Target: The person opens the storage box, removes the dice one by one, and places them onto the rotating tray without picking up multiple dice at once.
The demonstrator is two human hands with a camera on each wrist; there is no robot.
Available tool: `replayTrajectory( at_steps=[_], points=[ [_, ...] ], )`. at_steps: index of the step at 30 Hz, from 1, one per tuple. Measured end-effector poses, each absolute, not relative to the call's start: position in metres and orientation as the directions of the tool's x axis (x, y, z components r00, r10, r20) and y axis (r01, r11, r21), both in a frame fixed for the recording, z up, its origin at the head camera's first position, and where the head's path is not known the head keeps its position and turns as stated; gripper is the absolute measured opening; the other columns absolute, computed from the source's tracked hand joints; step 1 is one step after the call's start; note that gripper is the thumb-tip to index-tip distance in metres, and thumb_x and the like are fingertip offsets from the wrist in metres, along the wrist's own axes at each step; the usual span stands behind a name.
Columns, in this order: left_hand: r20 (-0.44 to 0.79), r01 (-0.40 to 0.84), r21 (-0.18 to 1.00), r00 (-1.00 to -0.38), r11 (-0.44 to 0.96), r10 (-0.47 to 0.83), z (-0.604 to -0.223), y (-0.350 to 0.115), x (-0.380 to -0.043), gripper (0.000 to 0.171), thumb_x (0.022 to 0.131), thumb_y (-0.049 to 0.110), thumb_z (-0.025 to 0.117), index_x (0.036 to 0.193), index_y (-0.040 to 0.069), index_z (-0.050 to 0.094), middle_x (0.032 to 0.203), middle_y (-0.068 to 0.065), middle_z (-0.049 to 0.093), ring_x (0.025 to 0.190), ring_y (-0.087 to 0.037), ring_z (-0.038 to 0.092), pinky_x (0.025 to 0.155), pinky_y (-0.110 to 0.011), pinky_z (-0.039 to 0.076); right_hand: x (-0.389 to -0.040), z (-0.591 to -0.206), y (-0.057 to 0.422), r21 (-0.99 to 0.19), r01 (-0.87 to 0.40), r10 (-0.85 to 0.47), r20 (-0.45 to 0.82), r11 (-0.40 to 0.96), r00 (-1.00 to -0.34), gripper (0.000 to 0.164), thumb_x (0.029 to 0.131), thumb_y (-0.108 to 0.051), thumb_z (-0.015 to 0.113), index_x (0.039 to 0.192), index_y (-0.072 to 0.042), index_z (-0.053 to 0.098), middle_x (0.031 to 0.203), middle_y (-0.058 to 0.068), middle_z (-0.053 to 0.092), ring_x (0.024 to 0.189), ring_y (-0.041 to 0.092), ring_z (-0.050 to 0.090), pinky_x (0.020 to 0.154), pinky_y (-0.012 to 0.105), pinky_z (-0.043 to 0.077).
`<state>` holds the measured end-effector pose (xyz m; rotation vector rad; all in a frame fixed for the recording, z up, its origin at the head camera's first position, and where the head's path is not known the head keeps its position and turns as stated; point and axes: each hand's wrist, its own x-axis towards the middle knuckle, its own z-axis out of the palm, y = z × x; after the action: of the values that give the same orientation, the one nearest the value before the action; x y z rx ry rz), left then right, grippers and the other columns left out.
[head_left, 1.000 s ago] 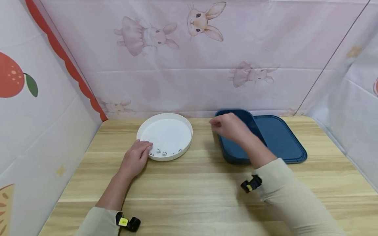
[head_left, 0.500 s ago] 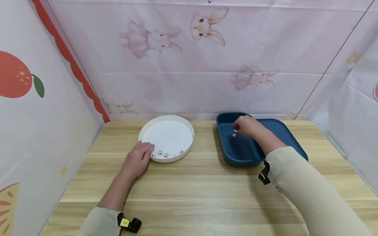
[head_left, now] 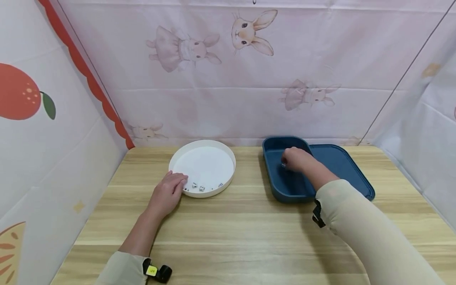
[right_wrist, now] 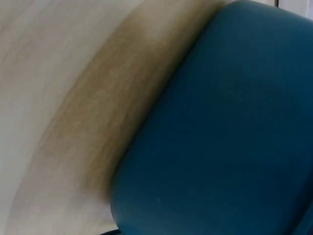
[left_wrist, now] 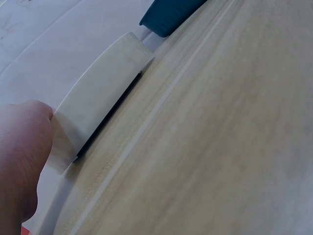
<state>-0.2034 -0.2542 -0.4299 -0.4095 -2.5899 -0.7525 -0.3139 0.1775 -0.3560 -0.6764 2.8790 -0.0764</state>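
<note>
In the head view my left hand (head_left: 169, 193) holds the near-left rim of a round white tray (head_left: 203, 162), fingers over its edge. Small white dice (head_left: 202, 189) with dark pips lie along the tray's near side. My right hand (head_left: 298, 159) reaches down into a dark blue rectangular box (head_left: 290, 198), its fingers curled. At its fingertips shows a die (head_left: 283, 164), pinched as far as I can see; the hand covers the rest. The left wrist view shows the tray's outer wall (left_wrist: 98, 93) beside my hand. The right wrist view shows only the box's outside (right_wrist: 220, 127), not the fingers.
A flat blue lid (head_left: 342, 166) lies right of the box, partly behind the right forearm. Both containers stand toward the back of the wooden table (head_left: 228, 237), near a pink printed cloth wall (head_left: 228, 111). A gap of tabletop separates tray and box.
My right hand has moved right from the box's left rim into the box, then lowered, dice showing at its fingertips midway. My left hand keeps its place on the tray.
</note>
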Motion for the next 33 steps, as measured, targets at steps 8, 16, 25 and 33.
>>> replayTrajectory(
  at_steps=[8, 16, 25, 33],
  points=[
    [0.447, 0.379, 0.449, -0.879, 0.809, 0.163, -0.431, -0.254, -0.2, 0.025, 0.099, 0.021, 0.055, 0.113, 0.007, 0.072, 0.117, -0.009, 0.071, 0.118, -0.025, 0.062, 0.121, -0.047, 0.031, -0.311, -0.364, 0.168, 0.007, -0.462, -0.455, -0.169, 0.887, -0.874, 0.012, 0.091, -0.003, 0.061, 0.092, -0.007, 0.073, 0.084, 0.006, 0.07, 0.068, 0.016, 0.058, 0.065, 0.032, 0.057],
    [0.473, 0.389, 0.441, -0.867, 0.809, 0.158, -0.43, -0.254, -0.202, 0.024, 0.099, 0.02, 0.056, 0.112, 0.008, 0.072, 0.117, -0.01, 0.07, 0.117, -0.025, 0.063, 0.121, -0.046, 0.032, -0.309, -0.359, 0.157, 0.088, -0.451, -0.428, -0.2, 0.888, -0.881, 0.012, 0.09, 0.001, 0.06, 0.088, -0.009, 0.067, 0.08, 0.006, 0.064, 0.068, 0.02, 0.055, 0.061, 0.033, 0.053],
    [0.477, 0.389, 0.428, -0.864, 0.816, 0.161, -0.429, -0.253, -0.203, 0.023, 0.098, 0.019, 0.056, 0.111, 0.008, 0.072, 0.116, -0.01, 0.071, 0.117, -0.025, 0.063, 0.121, -0.045, 0.032, -0.311, -0.358, 0.157, 0.096, -0.439, -0.412, -0.216, 0.893, -0.886, 0.01, 0.09, -0.001, 0.062, 0.09, -0.009, 0.067, 0.082, 0.007, 0.064, 0.069, 0.02, 0.055, 0.063, 0.033, 0.054],
    [0.475, 0.386, 0.425, -0.865, 0.819, 0.162, -0.429, -0.253, -0.203, 0.024, 0.099, 0.02, 0.056, 0.111, 0.008, 0.072, 0.116, -0.01, 0.071, 0.117, -0.025, 0.063, 0.12, -0.047, 0.033, -0.312, -0.354, 0.168, -0.06, -0.405, -0.409, -0.175, 0.912, -0.896, 0.013, 0.092, -0.008, 0.059, 0.093, -0.008, 0.072, 0.089, 0.007, 0.07, 0.072, 0.017, 0.061, 0.067, 0.034, 0.057]
  ],
)
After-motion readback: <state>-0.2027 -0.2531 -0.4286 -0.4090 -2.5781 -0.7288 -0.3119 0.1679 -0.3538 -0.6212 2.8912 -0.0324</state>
